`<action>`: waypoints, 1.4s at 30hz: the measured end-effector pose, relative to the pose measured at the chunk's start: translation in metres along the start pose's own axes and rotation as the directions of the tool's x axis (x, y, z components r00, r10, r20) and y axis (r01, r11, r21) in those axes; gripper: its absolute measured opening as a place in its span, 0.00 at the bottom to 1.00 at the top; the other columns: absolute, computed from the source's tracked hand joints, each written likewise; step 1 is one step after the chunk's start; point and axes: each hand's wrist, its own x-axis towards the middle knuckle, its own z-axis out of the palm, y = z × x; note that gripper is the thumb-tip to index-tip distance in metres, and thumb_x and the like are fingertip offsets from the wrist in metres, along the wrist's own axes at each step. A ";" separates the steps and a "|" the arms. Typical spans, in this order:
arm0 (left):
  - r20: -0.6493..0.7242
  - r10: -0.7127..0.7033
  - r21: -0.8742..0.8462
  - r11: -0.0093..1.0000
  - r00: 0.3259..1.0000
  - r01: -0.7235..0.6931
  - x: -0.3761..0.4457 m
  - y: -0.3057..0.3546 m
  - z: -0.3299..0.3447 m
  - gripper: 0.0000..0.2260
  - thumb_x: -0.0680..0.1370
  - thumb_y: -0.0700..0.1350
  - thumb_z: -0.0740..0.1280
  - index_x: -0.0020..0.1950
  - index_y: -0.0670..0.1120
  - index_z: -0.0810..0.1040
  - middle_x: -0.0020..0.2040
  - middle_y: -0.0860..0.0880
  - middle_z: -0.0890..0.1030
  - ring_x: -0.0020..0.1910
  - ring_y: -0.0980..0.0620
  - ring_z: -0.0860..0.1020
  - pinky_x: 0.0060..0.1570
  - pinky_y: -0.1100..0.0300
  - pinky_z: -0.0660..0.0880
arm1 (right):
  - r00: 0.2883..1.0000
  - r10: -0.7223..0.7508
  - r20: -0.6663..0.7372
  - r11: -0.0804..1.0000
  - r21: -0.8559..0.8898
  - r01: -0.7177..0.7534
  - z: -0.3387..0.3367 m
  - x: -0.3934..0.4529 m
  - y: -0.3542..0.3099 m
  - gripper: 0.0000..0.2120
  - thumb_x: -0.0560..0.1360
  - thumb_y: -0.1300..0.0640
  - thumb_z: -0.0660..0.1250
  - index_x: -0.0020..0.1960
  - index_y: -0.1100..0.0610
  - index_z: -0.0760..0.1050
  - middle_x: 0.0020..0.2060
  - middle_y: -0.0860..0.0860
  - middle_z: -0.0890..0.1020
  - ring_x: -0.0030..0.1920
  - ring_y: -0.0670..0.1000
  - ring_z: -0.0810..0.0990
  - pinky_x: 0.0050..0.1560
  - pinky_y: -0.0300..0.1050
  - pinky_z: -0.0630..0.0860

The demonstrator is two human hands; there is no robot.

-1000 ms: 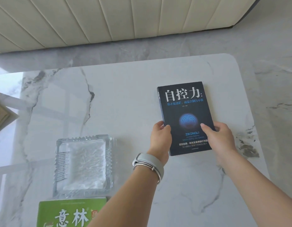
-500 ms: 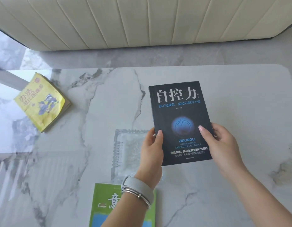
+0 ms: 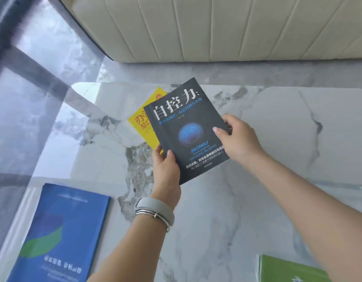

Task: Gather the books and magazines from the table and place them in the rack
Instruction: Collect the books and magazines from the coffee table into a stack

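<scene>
A black book with white characters and a blue disc on its cover is held tilted above the marble table. My left hand grips its lower left corner and my right hand grips its right edge. Under the black book's left side lies a yellow book, mostly covered. A blue book lies flat at the near left of the table. The corner of a green magazine shows at the bottom right. No rack is in view.
A cream ribbed sofa stands beyond the table's far edge. Glossy grey floor lies to the left of the table. My left wrist wears a grey band and a thin bracelet.
The black book has travelled left across the table in both hands and now hangs tilted over the yellow book. The view swung left, so the glass tray is out of frame and the blue book appears.
</scene>
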 end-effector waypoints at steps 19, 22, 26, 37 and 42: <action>-0.028 -0.134 -0.052 0.990 0.991 0.133 0.092 0.015 -0.035 0.17 0.77 0.34 0.55 0.65 0.46 0.68 0.56 0.48 0.77 0.44 0.53 0.77 0.28 0.66 0.74 | 0.980 0.200 0.011 0.946 -0.264 -0.190 0.095 0.093 -0.002 0.25 0.73 0.49 0.65 0.65 0.59 0.67 0.62 0.58 0.74 0.61 0.60 0.74 0.62 0.54 0.70; -0.007 -0.201 -0.041 0.979 0.980 0.201 0.087 0.016 -0.037 0.13 0.80 0.40 0.55 0.62 0.42 0.71 0.55 0.45 0.78 0.43 0.50 0.78 0.37 0.59 0.79 | 0.956 0.293 0.022 0.943 -0.174 -0.285 0.092 0.082 0.005 0.25 0.72 0.44 0.64 0.62 0.60 0.71 0.59 0.58 0.78 0.59 0.61 0.76 0.60 0.56 0.73; 0.031 -0.219 0.002 0.976 0.975 0.219 0.060 -0.001 -0.044 0.12 0.80 0.44 0.55 0.60 0.44 0.72 0.53 0.46 0.80 0.48 0.46 0.80 0.54 0.44 0.77 | 0.934 0.358 0.007 0.929 -0.106 -0.355 0.085 0.041 0.016 0.24 0.72 0.42 0.62 0.58 0.59 0.73 0.56 0.58 0.79 0.57 0.62 0.76 0.57 0.58 0.74; 0.171 -0.225 0.253 0.951 0.959 0.178 -0.059 -0.080 -0.129 0.12 0.80 0.45 0.58 0.60 0.53 0.76 0.52 0.51 0.83 0.47 0.52 0.82 0.49 0.52 0.79 | 0.885 0.465 0.018 0.861 0.223 -0.457 0.080 -0.172 0.077 0.09 0.73 0.55 0.66 0.51 0.57 0.72 0.45 0.52 0.80 0.46 0.54 0.79 0.50 0.49 0.75; 0.183 -0.253 0.353 0.919 0.950 0.177 -0.115 -0.116 -0.172 0.12 0.80 0.43 0.58 0.59 0.49 0.76 0.51 0.46 0.83 0.46 0.48 0.82 0.45 0.54 0.80 | 0.854 0.518 0.053 0.834 0.187 -0.518 0.088 -0.255 0.111 0.07 0.73 0.55 0.66 0.48 0.57 0.74 0.41 0.50 0.80 0.45 0.54 0.79 0.50 0.51 0.75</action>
